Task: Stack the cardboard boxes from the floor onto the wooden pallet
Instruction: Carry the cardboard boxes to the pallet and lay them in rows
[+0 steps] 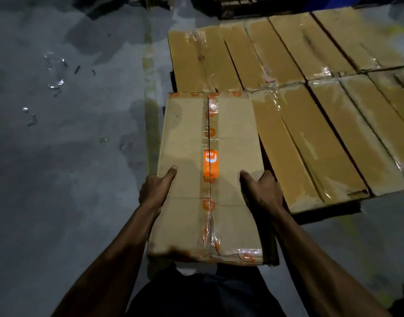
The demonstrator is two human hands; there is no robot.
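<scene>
I carry a long cardboard box (185,179) sealed with clear tape that bears orange logos. My left hand (156,191) grips its left side, thumb on top. My right hand (262,191) grips its right side, thumb on top. The box hangs above the floor at the near left corner of a layer of several taped cardboard boxes (310,133) laid side by side. The pallet's dark edge (329,213) shows under that layer's near side; the rest of it is hidden.
Grey concrete floor (70,179) spreads to the left, with bits of shiny litter (56,84). A faded yellow line (150,88) runs along the stack's left side. Dark objects (242,5) stand at the far edge.
</scene>
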